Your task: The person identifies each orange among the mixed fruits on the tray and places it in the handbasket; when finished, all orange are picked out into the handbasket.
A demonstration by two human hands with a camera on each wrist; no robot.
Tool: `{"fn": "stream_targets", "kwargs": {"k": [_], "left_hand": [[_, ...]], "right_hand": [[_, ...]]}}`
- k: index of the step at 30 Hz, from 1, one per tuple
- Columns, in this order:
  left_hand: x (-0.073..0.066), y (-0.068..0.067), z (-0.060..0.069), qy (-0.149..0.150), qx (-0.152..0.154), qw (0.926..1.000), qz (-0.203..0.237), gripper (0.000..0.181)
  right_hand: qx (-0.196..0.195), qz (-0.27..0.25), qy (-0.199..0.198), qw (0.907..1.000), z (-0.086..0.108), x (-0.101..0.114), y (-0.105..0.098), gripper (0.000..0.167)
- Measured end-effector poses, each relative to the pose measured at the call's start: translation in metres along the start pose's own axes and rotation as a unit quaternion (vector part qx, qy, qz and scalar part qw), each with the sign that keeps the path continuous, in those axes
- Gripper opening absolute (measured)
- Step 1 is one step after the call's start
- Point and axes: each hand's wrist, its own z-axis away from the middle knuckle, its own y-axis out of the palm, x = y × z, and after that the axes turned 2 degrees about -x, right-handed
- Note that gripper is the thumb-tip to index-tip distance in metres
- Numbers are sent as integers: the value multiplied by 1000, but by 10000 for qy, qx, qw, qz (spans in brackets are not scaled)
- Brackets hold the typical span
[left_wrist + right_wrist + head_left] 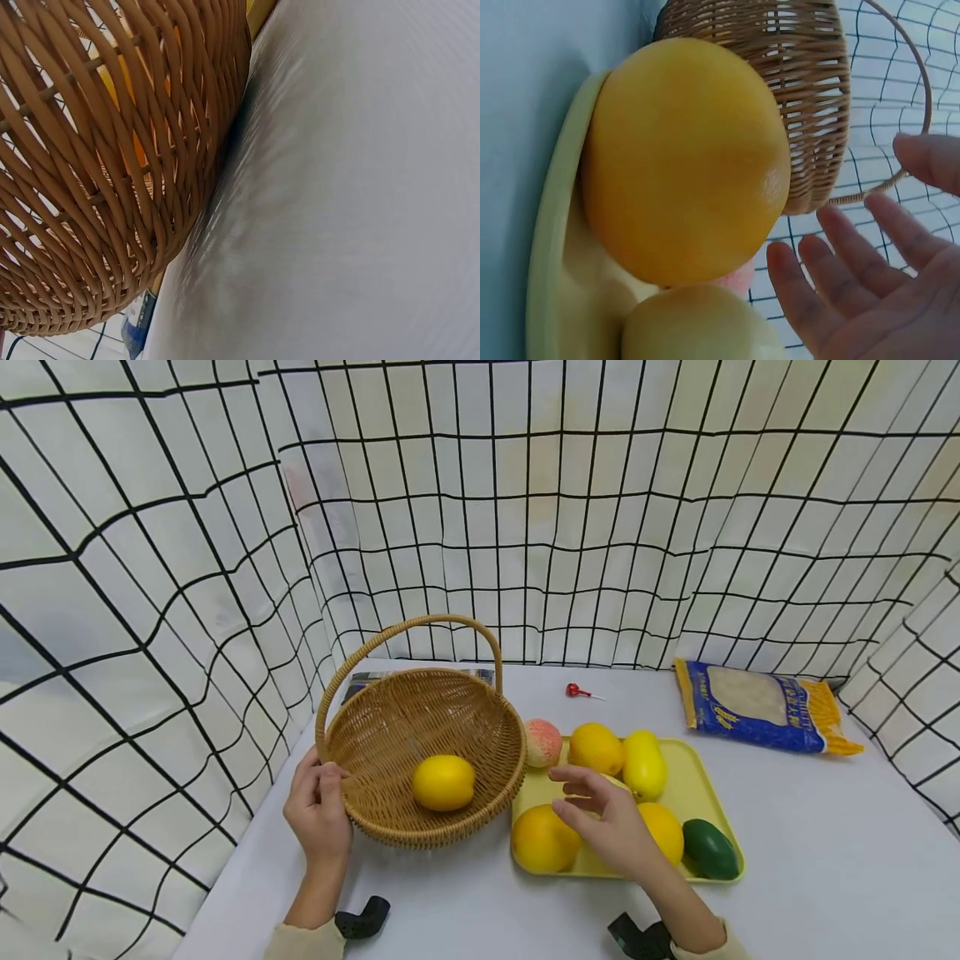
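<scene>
The left hand (pixel 318 814) grips the left rim of a wicker basket (pixel 427 693), thumb over the edge; the basket tilts toward the camera. Inside lies a yellow lemon (pixel 443 782). Above the yellow tray (pixel 693 768) the right hand (pixel 611 827) hovers with fingers parted, holding nothing; in the right wrist view this hand (pixel 870 277) is beside a large orange fruit (pixel 686 161). Also on the tray are another orange fruit (pixel 596 748), a long yellow fruit (pixel 645 766) and a dark green fruit (pixel 709 849). The left wrist view shows basket weave (pixel 112 165), without the hand's grip.
A pink peach (pixel 542 742) sits at the tray's back left corner. Behind the tray lies a red lollipop (pixel 576 690); a blue and yellow bag (pixel 757 706) lies at the back right. Black netting (pixel 495 543) surrounds the white table (pixel 810 843). A dark flat item is partly hidden behind the basket.
</scene>
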Motion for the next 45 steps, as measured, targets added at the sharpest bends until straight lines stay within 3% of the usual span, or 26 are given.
{"fn": "stream_targets", "kwargs": {"k": [4, 7, 18, 23, 25, 32, 37, 45], "left_hand": [[1, -1, 3, 0, -27, 10000, -14, 32], [1, -2, 3, 6, -42, 10000, -42, 32], [-2, 2, 1, -96, -6, 9999, 79, 31], [25, 0, 4, -98, -56, 9999, -104, 31], [30, -1, 5, -84, -60, 9999, -123, 30], [-1, 1, 2, -29, -83, 10000, -25, 30], [-4, 2, 2, -45, -79, 9999, 98, 29], [-6, -2, 0, -413, 264, 9982, 354, 26]], "right_hand": [[-66, 47, 37, 10000, 8, -5, 1, 32], [-67, -58, 276, 9996, 10, -9, 2, 32], [247, 75, 467, 9986, 13, -15, 10, 50], [559, 428, 363, 9969, 12, -21, 12, 61], [640, 563, 290, 9959, 12, -22, 14, 65], [943, 1018, 28, 9903, 13, -27, 17, 75], [989, 1319, -249, 9860, 14, -32, 24, 83], [421, 1495, -263, 9875, 15, -33, 37, 82]]}}
